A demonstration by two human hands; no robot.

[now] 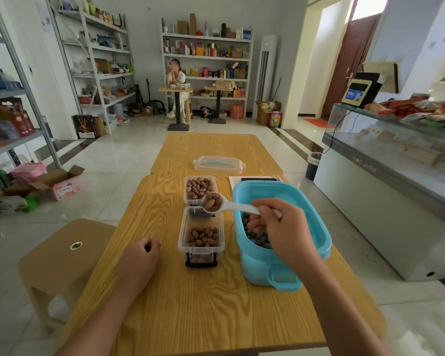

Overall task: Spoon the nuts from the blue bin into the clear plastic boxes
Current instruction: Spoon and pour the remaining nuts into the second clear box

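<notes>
Two wooden tops are joined end to end to form the bench (165, 291), on which everything is set. A blue bin (262, 265) is placed at its right side, open, with dark nuts (257, 238) seen inside. Just left of the bin, two clear boxes are lined up one behind the other: the near box (201, 233) is partly filled with brown nuts, and the far box (200, 188) is filled more fully. A clear lid (218, 164) with a blue strip is laid further back, well apart from the boxes. A white spoon (225, 204) loaded with nuts is held by its handle in the right hand (280, 229), whose fingers are curled round it above the bin; the bowl of the spoon is held over the gap between the two boxes. The left hand (139, 258) is rested on the bench beside the near box, fingers curled under and nothing held. A brown stool (62, 255) is stood left of the bench.
</notes>
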